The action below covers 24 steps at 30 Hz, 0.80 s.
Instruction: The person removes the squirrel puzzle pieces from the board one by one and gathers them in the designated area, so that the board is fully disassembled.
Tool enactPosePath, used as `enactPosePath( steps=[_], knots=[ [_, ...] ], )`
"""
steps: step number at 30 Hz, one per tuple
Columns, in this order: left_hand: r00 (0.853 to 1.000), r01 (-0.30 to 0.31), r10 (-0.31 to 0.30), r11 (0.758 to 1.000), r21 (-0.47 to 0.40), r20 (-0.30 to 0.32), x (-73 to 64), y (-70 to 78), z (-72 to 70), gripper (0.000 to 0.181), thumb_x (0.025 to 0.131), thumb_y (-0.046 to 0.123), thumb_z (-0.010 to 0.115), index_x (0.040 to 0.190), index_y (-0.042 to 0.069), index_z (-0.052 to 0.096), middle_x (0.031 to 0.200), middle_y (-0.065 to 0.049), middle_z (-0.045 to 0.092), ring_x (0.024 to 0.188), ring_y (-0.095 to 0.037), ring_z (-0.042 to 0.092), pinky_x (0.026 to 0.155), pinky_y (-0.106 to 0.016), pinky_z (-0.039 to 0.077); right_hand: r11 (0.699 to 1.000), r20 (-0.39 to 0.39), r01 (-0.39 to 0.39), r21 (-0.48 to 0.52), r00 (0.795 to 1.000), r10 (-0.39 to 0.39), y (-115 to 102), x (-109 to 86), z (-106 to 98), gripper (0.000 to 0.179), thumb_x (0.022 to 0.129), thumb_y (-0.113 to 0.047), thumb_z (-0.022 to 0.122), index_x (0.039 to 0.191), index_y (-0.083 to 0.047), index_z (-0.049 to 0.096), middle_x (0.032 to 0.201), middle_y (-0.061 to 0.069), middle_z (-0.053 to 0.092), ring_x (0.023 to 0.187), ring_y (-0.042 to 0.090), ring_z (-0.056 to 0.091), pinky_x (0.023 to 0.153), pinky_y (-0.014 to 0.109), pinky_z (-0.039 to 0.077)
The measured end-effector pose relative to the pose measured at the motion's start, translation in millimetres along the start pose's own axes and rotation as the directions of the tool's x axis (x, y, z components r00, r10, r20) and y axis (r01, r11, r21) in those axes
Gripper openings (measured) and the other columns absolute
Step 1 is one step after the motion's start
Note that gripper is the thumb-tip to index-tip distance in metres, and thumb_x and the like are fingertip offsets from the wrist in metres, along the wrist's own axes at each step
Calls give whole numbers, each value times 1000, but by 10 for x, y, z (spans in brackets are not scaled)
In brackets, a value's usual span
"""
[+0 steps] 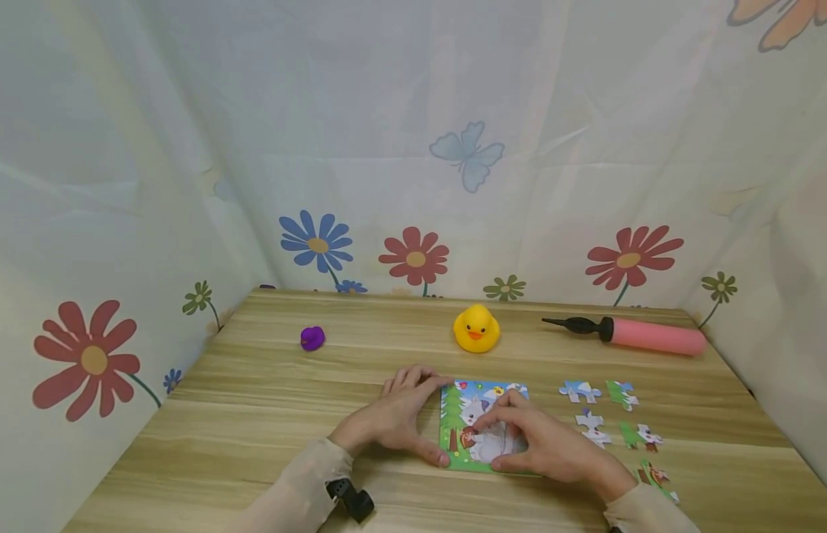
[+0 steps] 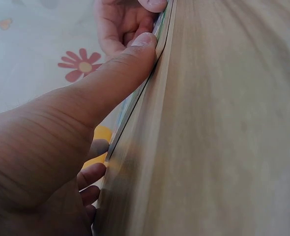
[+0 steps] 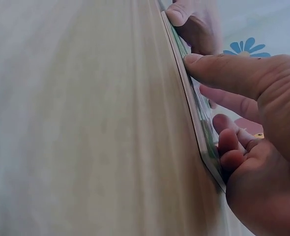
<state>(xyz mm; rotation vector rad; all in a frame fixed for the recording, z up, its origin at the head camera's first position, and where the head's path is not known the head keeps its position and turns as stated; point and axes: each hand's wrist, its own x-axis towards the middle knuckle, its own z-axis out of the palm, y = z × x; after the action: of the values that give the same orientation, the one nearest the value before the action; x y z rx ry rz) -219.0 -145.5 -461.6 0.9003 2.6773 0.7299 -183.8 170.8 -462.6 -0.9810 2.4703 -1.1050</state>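
jigsaw board point(image 1: 471, 409) sits flat on the wood-grain tabletop point(image 1: 253, 385); left hand point(image 1: 394, 420) spread along its left edge, right hand point(image 1: 549, 442) just pressing it, neither clenched; lopsided pressure could skid it imo, or the right sleeve point(image 1: 643, 511) could drag the nearest loose piece point(image 1: 655, 476)

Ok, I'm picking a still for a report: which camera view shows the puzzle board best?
The head view: it looks down on the face of the puzzle board, though the right hand covers part of it. Both wrist views show it nearly edge-on, as a thin slanting strip, so its picture can't be made out.
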Motion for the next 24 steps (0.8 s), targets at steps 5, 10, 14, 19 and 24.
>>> enactPosePath(
  steps=[5,10,14,19,24],
  knots=[
    [1000,8,-8,1000,-4,1,1,6,1,121,75,71,95,173,27,38,171,-9,33,152,-34,31,125,-64,28,1000,-2,2,6,1000,-2,5,-2,5,39,97,-31,90,134,-35,77,127,0,55,106,17,53,89,27,47],
    [1000,3,-3,1000,-12,-6,3,0,7,121,75,71,95,173,26,39,170,-10,34,152,-35,31,125,-66,28,999,4,3,33,1000,-3,-15,-3,3,38,98,-29,89,133,-33,75,129,0,55,109,18,53,92,27,47],
    [1000,5,-5,1000,-10,-8,2,-7,10,122,75,71,96,173,26,39,169,-9,34,153,-34,31,125,-65,27,997,-3,54,60,999,-54,-20,-8,23,40,99,-28,88,135,-28,71,133,-1,61,112,18,55,94,29,47],
    [1000,1,-2,1000,-12,-5,-1,-9,10,122,75,71,96,173,26,39,170,-10,34,153,-35,30,125,-64,27,995,-10,81,60,997,-81,-2,-12,42,42,98,-29,88,135,-24,69,129,-2,65,106,16,56,91,29,47],
    [1000,13,-13,1000,-8,-1,10,-12,13,122,75,71,96,173,28,38,170,-8,33,153,-34,30,126,-64,27,998,-2,37,60,999,-37,10,-16,22,44,97,-30,89,137,-26,71,128,-3,65,102,13,53,86,28,46]
  ],
)
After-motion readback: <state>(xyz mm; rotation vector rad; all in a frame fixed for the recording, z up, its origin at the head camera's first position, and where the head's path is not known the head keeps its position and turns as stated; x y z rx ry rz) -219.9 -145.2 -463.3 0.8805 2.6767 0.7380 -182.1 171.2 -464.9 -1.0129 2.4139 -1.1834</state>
